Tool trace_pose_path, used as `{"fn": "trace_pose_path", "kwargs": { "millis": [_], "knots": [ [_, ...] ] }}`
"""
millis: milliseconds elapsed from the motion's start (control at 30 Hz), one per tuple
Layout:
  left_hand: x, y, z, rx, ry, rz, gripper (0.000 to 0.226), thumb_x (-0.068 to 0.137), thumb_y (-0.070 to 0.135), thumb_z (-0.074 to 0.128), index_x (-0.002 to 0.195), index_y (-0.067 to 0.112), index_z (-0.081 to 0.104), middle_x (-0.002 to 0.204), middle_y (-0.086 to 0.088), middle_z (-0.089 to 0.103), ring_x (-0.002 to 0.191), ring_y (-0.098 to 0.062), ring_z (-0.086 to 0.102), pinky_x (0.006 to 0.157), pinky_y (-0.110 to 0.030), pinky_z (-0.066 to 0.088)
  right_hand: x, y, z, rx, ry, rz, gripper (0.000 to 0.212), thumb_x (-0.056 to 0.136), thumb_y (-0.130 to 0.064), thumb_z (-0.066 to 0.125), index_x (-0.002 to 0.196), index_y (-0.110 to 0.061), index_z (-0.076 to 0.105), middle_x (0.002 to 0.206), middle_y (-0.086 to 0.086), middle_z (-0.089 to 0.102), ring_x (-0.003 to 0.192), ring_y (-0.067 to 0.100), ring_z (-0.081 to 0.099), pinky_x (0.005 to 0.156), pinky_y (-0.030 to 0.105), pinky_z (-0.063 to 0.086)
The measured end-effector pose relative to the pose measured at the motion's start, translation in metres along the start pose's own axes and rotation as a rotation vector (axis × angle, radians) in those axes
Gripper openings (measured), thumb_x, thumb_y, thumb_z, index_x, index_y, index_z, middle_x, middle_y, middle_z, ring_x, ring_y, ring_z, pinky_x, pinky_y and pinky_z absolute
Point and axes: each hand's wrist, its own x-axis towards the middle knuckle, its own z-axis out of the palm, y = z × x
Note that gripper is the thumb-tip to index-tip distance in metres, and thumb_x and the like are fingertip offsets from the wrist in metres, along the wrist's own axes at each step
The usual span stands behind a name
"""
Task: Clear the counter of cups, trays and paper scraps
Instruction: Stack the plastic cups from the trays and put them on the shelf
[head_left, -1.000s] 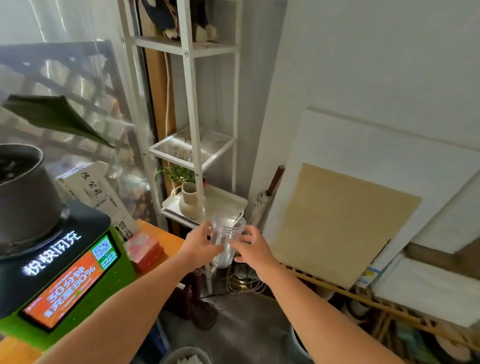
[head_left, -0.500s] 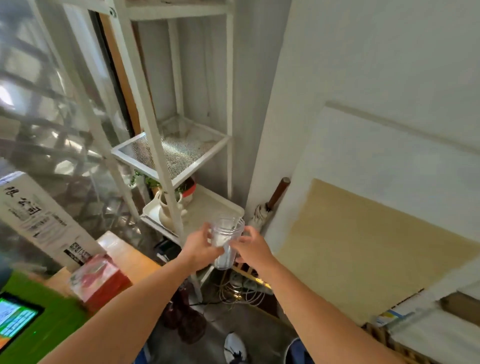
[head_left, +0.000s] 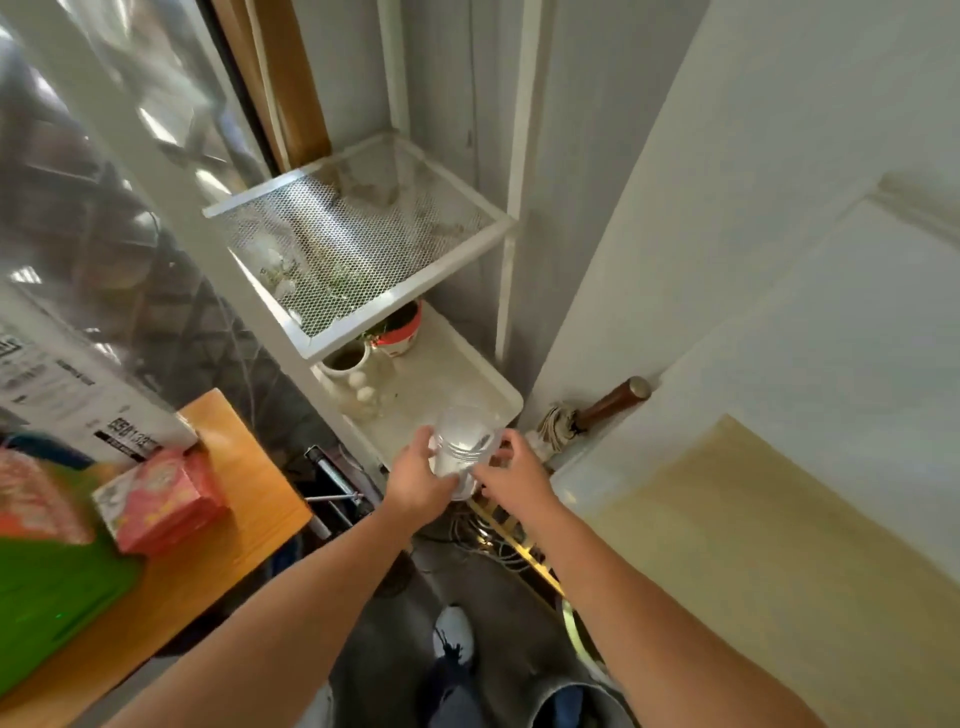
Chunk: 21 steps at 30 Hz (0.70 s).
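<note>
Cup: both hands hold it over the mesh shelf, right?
Not quite. In the head view the left hand and right hand hold the cup at the lower shelf's front corner, below the mesh shelf.

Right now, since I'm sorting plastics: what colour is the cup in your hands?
Clear, see-through cup; head view shows it best.

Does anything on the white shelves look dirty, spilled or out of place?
Yes. The mesh shelf carries dry plant litter, and the tray shelf below looks stained near the pots. The clear cup seems intact.
</note>
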Motion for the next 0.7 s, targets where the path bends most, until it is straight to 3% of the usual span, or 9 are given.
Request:
{"fn": "trace_pose_path", "kwargs": {
  "millis": [100, 200, 267, 367, 533, 600, 700],
  "knots": [
    [0.019, 0.004, -0.013, -0.059, 0.014, -0.098, 0.076, 0.084, 0.010, 0.072, 0.149, 0.022, 0.034, 0.135, -0.008, 0.055, 0.106, -0.032, 0.065, 0.090, -0.046, 0.055, 0.019, -0.011, 0.004, -0.045, -0.032, -0.013, 0.061, 0.076, -0.021, 0.077, 0.128, -0.028, 0.047, 0.108, -0.003, 0.060, 0.096, 0.022, 0.065, 0.085, 0.045, 0.058],
    [0.034, 0.006, -0.025, -0.266, -0.005, -0.116, 0.077, 0.082, -0.007, 0.067, 0.148, 0.021, 0.038, 0.131, -0.014, 0.055, 0.098, -0.037, 0.066, 0.084, -0.050, 0.057, 0.036, -0.024, 0.012, -0.066, -0.072, -0.011, 0.063, 0.076, -0.023, 0.077, 0.128, -0.033, 0.043, 0.110, -0.005, 0.057, 0.098, 0.022, 0.064, 0.087, 0.041, 0.057],
    [0.046, 0.006, -0.025, -0.337, 0.021, -0.128, 0.076, 0.080, -0.014, 0.066, 0.144, 0.020, 0.043, 0.129, -0.017, 0.054, 0.106, -0.034, 0.062, 0.082, -0.049, 0.058, 0.049, -0.029, 0.018, -0.091, -0.090, -0.020, 0.065, 0.076, -0.024, 0.076, 0.131, -0.031, 0.043, 0.112, -0.004, 0.056, 0.101, 0.020, 0.061, 0.088, 0.040, 0.057],
    [0.064, 0.002, -0.019, -0.327, 0.061, -0.150, 0.069, 0.081, -0.012, 0.067, 0.140, 0.018, 0.047, 0.127, -0.015, 0.056, 0.108, -0.027, 0.058, 0.075, -0.043, 0.060, 0.065, -0.030, 0.024, -0.143, -0.094, -0.035, 0.063, 0.076, -0.019, 0.072, 0.132, -0.028, 0.044, 0.114, -0.001, 0.058, 0.100, 0.021, 0.062, 0.088, 0.042, 0.057],
    [0.093, -0.012, 0.002, -0.288, 0.109, -0.144, 0.069, 0.077, -0.005, 0.073, 0.133, 0.026, 0.048, 0.122, -0.002, 0.057, 0.107, -0.016, 0.054, 0.057, -0.018, 0.053, 0.093, -0.028, 0.029, -0.220, -0.083, -0.034, 0.070, 0.076, -0.015, 0.070, 0.138, -0.024, 0.041, 0.114, -0.003, 0.055, 0.101, 0.024, 0.063, 0.087, 0.043, 0.056],
    [0.102, -0.016, 0.011, -0.319, 0.114, -0.154, 0.070, 0.077, -0.003, 0.074, 0.133, 0.029, 0.048, 0.118, 0.003, 0.055, 0.111, -0.018, 0.054, 0.069, -0.031, 0.060, 0.100, -0.024, 0.030, -0.224, -0.068, -0.026, 0.073, 0.076, -0.013, 0.069, 0.141, -0.023, 0.039, 0.109, -0.006, 0.052, 0.101, 0.024, 0.063, 0.088, 0.043, 0.056],
    [0.107, -0.023, 0.020, -0.307, 0.088, -0.163, 0.068, 0.076, 0.006, 0.073, 0.132, 0.034, 0.047, 0.115, 0.010, 0.054, 0.114, -0.015, 0.051, 0.088, -0.048, 0.056, 0.106, -0.016, 0.029, -0.230, -0.060, -0.027, 0.072, 0.076, -0.014, 0.067, 0.142, -0.023, 0.039, 0.104, -0.007, 0.052, 0.100, 0.022, 0.059, 0.088, 0.041, 0.055]
  ]
}}
